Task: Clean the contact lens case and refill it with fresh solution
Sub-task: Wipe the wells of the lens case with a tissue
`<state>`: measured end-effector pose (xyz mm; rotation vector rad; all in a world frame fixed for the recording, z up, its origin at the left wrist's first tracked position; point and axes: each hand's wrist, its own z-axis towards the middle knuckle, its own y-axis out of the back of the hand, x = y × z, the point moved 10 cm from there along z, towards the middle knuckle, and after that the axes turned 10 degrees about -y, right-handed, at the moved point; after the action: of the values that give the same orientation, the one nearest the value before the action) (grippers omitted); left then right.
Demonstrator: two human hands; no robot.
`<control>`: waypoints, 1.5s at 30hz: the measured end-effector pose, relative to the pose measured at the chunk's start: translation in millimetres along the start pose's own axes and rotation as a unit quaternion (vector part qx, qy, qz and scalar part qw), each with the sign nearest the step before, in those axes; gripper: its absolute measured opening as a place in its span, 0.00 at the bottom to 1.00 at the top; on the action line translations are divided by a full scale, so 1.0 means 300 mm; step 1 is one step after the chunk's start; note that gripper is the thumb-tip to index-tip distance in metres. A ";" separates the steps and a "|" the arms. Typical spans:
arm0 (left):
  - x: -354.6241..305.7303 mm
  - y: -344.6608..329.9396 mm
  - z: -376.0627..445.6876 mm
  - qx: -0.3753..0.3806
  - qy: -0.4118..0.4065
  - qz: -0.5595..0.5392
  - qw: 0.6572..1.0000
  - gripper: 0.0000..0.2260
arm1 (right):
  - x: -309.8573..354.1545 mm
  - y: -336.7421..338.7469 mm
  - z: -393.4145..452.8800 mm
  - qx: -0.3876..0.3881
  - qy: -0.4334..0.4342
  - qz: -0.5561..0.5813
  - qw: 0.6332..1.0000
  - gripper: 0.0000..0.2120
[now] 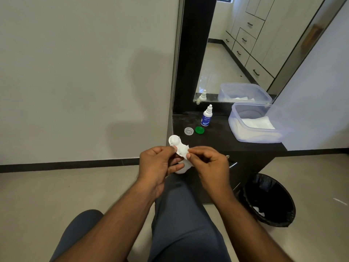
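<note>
A white contact lens case (pixel 174 140) with both wells uncapped is held above my lap by my left hand (pixel 160 163). My right hand (pixel 207 161) presses a white tissue (pixel 184 150) into the nearer well with fingertips. More tissue hangs below the hands. On the dark counter lie the clear cap (pixel 188 131) and the green cap (pixel 199 130), side by side. Behind them stands a small solution bottle (pixel 207 116), white with a blue label, upright and capped.
A clear plastic tub (pixel 253 137) holding white tissues sits at the counter's right end, before a mirror (pixel 245 50). A black-lined waste bin (pixel 268 199) with some white scraps stands on the floor to the right. My knees are below the hands.
</note>
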<state>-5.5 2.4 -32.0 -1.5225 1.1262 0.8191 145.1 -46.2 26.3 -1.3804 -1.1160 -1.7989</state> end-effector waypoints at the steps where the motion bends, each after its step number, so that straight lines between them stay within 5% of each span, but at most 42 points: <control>1: 0.004 0.000 -0.003 -0.001 0.001 -0.005 1.000 0.04 | 0.000 0.006 0.001 -0.012 0.004 0.006 1.000 0.11; 6: 0.013 0.005 -0.007 -0.005 0.005 -0.022 1.000 0.04 | -0.045 -0.014 0.016 0.010 -0.053 0.064 0.997 0.10; 11: 0.019 0.026 -0.017 -0.032 -0.001 -0.031 0.999 0.04 | 0.014 -0.035 -0.020 -0.013 0.068 -0.073 0.995 0.07; 19: 0.011 0.040 -0.024 -0.047 -0.037 -0.025 0.998 0.05 | 0.054 -0.047 -0.038 -0.025 0.117 -0.107 0.987 0.04; 24: 0.010 0.039 -0.035 -0.055 -0.055 -0.024 0.997 0.04 | 0.025 -0.019 -0.013 -0.039 0.064 -0.081 0.994 0.06; 31: 0.028 0.034 -0.050 -0.063 -0.058 -0.023 0.996 0.08 | 0.096 -0.055 -0.060 -0.045 0.172 -0.181 0.967 0.07; 33: 0.026 0.034 -0.052 -0.071 -0.061 -0.028 0.995 0.08 | 0.082 -0.043 -0.051 -0.058 0.143 -0.150 0.977 0.07; 36: 0.022 0.041 -0.052 -0.077 -0.067 -0.025 0.995 0.08 | -0.027 -0.023 -0.012 -0.053 -0.036 -0.004 0.998 0.05; 39: 0.025 0.042 -0.058 -0.073 -0.061 -0.023 0.995 0.07 | -0.126 -0.046 -0.005 -0.014 -0.198 0.154 0.968 0.06; 45: 0.013 0.037 -0.055 -0.069 -0.077 -0.011 0.995 0.05 | -0.114 -0.037 -0.005 -0.024 -0.190 0.163 0.968 0.04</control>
<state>-15.5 -14.9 -35.4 -1.5535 0.9541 0.9995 144.5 -43.3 -9.4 -1.8712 -0.9600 -1.3682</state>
